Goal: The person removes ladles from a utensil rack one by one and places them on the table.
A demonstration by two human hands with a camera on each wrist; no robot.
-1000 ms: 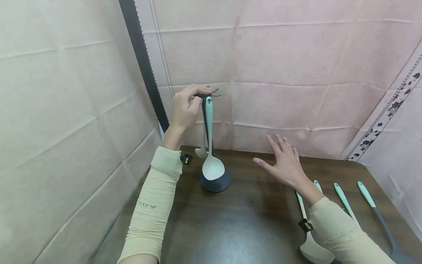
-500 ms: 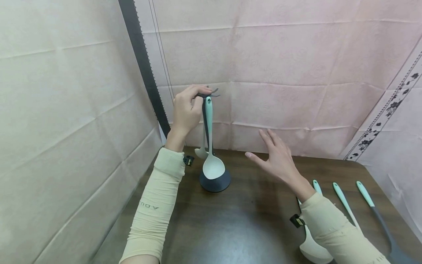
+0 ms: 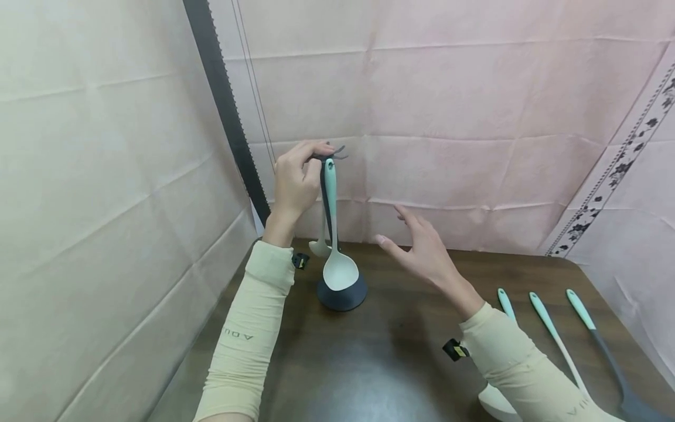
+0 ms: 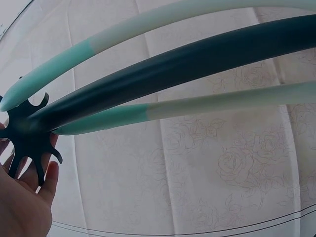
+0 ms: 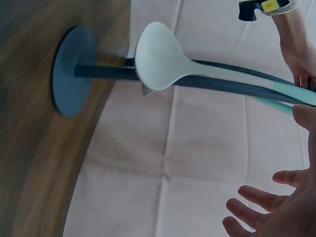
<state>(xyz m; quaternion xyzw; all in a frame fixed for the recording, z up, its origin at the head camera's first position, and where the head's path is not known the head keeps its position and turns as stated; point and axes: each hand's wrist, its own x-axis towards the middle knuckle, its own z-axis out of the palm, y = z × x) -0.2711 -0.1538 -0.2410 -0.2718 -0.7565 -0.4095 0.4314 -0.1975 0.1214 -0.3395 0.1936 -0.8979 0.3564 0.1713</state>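
Observation:
A dark blue utensil stand (image 3: pixel 341 300) rises from a round base, with a hooked top (image 4: pixel 27 136). My left hand (image 3: pixel 296 183) grips that top, fingers over it and thumb below. From the near side hangs a pale ladle (image 3: pixel 340 272) with a mint handle. Another pale utensil (image 3: pixel 319 248) hangs behind, its head partly hidden. In the left wrist view two mint-ended handles flank the dark pole (image 4: pixel 173 69). My right hand (image 3: pixel 422 253), fingers spread and holding nothing, is raised to the right of the stand, apart from it in the head view.
On the brown table (image 3: pixel 369 363), at the right, lie a mint-handled utensil (image 3: pixel 559 340), a dark turner-like utensil (image 3: pixel 606 351) and a pale-headed utensil (image 3: pixel 498 403) partly under my right sleeve. Pale cloth walls (image 3: pixel 448 117) enclose the back and left.
My right hand has moved left, closer to the stand, with its fingers still spread. The left hand keeps its grip on the stand's top, and the hanging ladle stays in place.

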